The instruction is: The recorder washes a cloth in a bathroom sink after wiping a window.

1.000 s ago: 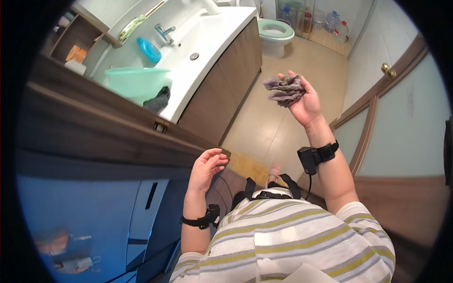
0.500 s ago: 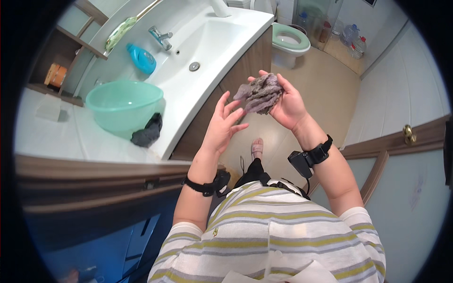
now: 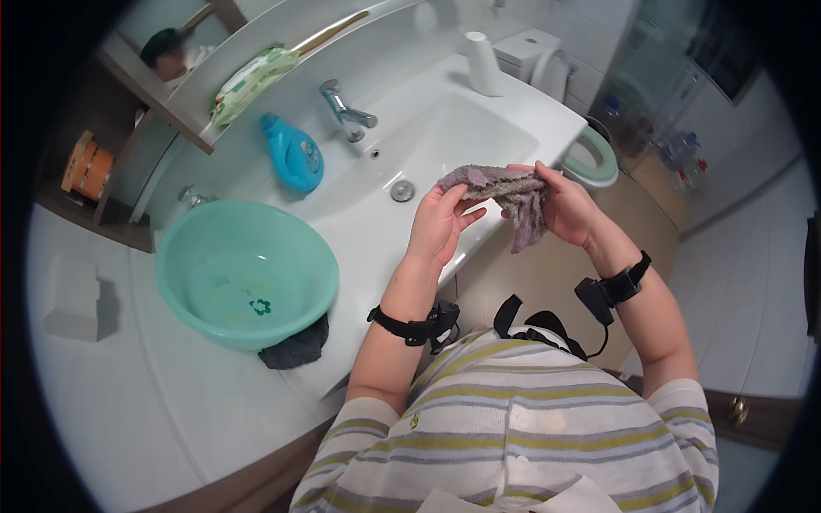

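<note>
A crumpled purple-grey cloth [image 3: 525,214] with a rough, knitted-looking texture hangs between my hands at the front edge of the white sink [image 3: 445,128]. My left hand [image 3: 440,224] pinches its left end between thumb and fingers. At the other end, my right hand [image 3: 566,205] grips the cloth, and a loose part droops down between the two hands. To the left on the counter stands a green plastic basin [image 3: 248,291], which looks to have only a printed pattern on its bottom. A dark, bunched cloth [image 3: 296,346] lies against the basin's near side.
Behind the basin stands a blue detergent bottle [image 3: 293,156], with a chrome faucet [image 3: 346,111] beside it. A white bottle [image 3: 482,64] is at the sink's far corner, near the toilet [image 3: 592,158]. A green-patterned packet [image 3: 255,84] rests on the shelf; a white box [image 3: 75,299] sits far left.
I have turned toward the counter, and my hands are now by the sink's edge. My left hand, formerly spread beside the cloth, has taken hold of it; the cloth is partly unfolded.
</note>
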Demonstrator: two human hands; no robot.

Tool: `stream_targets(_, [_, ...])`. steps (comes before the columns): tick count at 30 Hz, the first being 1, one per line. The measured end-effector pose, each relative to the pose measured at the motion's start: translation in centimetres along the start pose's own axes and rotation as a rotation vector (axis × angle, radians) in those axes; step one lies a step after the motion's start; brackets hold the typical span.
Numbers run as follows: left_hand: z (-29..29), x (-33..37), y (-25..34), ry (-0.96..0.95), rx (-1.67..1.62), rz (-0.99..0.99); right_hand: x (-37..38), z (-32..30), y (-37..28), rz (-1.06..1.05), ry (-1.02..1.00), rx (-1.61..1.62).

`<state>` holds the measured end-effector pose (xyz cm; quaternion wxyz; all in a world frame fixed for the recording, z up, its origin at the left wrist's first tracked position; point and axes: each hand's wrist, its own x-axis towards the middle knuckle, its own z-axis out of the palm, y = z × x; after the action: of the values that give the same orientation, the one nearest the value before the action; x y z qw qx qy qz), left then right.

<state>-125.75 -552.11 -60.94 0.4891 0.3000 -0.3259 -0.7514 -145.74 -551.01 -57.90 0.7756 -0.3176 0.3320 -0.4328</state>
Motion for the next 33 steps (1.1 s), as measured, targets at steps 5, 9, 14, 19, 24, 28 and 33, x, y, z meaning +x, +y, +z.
stream_targets(5, [-3.4, 2.0, 2.5, 0.162, -0.007, 0.005, 9.2, 1.7, -4.4, 0.130, -0.125, -0.158])
stream_targets(9, [-6.0, 2.0, 3.7, 0.296, 0.009, 0.030, 18.3, 1.9, -5.2, 0.171, -0.220, -0.267])
stream_targets(14, [-7.2, 3.7, 8.0, 0.430, -0.065, 0.224, 28.0, 2.0, -4.9, 0.272, -0.298, -0.360])
stream_targets(19, [-6.7, 8.6, 12.6, 0.564, -0.025, 0.313, 32.5, 1.2, -2.1, 0.426, -0.281, -0.323])
stream_targets(24, [-7.6, 15.0, 15.4, 0.730, 0.113, 0.344, 33.5, 2.1, -1.0, 0.507, -0.350, -0.336])
stream_targets(28, [-6.8, 17.8, 17.5, 0.743, 0.112, 0.331, 34.9, 1.5, -0.7, 0.551, -0.442, -0.245])
stream_targets(33, [-6.7, 18.3, 18.5, 0.742, 0.187, 0.409, 36.3, 1.0, 1.1, 0.622, -0.471, -0.101])
